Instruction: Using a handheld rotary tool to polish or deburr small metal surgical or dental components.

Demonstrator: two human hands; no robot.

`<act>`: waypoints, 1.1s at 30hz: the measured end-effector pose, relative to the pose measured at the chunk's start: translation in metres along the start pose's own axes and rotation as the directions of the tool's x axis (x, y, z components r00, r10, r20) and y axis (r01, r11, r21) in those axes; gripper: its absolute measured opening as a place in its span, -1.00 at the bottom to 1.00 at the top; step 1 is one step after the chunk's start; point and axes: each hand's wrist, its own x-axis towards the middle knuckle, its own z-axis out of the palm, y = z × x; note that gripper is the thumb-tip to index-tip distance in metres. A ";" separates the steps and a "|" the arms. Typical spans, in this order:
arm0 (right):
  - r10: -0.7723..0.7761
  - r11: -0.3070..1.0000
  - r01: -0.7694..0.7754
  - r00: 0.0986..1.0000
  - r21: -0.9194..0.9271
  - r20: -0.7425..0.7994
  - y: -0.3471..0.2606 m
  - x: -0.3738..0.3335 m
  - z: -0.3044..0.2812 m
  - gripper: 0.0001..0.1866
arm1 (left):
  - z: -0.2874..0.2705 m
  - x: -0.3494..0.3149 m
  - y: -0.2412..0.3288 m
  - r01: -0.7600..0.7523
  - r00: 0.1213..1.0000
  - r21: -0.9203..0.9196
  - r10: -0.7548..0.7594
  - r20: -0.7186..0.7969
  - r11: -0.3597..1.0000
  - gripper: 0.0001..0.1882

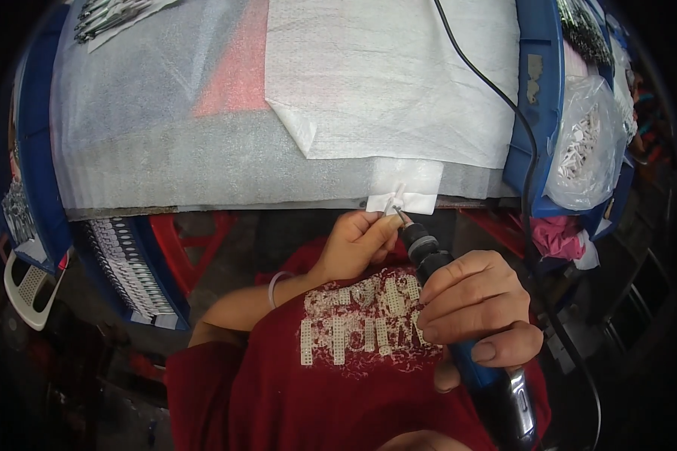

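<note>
My right hand [485, 308] is wrapped round a blue and black handheld rotary tool [496, 391], its narrow tip pointing up and left. At the table's near edge my left hand [361, 244] is closed in a pinch between thumb and forefinger. A small, thin greyish piece [393, 206] shows at those fingertips; its kind is too small to make out. The tool's tip is right beside the piece, and whether they touch I cannot tell. Under the fingertips a white patch of sheet [406, 177] lies over the edge.
A black cord [532, 143] runs down the right side. White cloth [391, 75] and grey foam sheet [203, 177] cover the table. Blue bins [538, 113] stand right, one with a clear bag of small white pieces [583, 143]. A blue tray of metal pieces [132, 270] sits lower left.
</note>
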 end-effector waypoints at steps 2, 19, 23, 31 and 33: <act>0.019 1.000 -0.019 1.000 -0.011 0.007 -0.001 0.002 0.000 -0.51 | 0.000 0.000 0.000 -0.012 1.000 -0.003 0.012 0.015 1.000 -0.75; 0.015 0.996 0.001 0.985 0.092 -0.169 0.005 0.010 0.014 -0.66 | -0.001 -0.001 0.000 0.005 1.000 0.072 -0.004 -0.015 0.997 -0.71; 0.026 0.998 -0.021 0.995 0.054 -0.092 0.005 0.010 0.012 -0.70 | 0.001 0.000 0.001 -0.004 1.000 0.073 0.006 -0.025 0.997 -0.72; 0.000 0.998 0.008 0.993 0.062 -0.115 0.011 0.014 0.017 -0.73 | 0.002 0.000 -0.004 -0.111 0.993 0.057 0.112 -0.026 0.992 -0.77; 0.024 0.999 -0.022 0.999 0.036 -0.049 0.010 0.013 0.010 -0.65 | 0.003 -0.001 -0.001 -0.103 0.993 0.083 0.107 -0.047 0.991 -0.77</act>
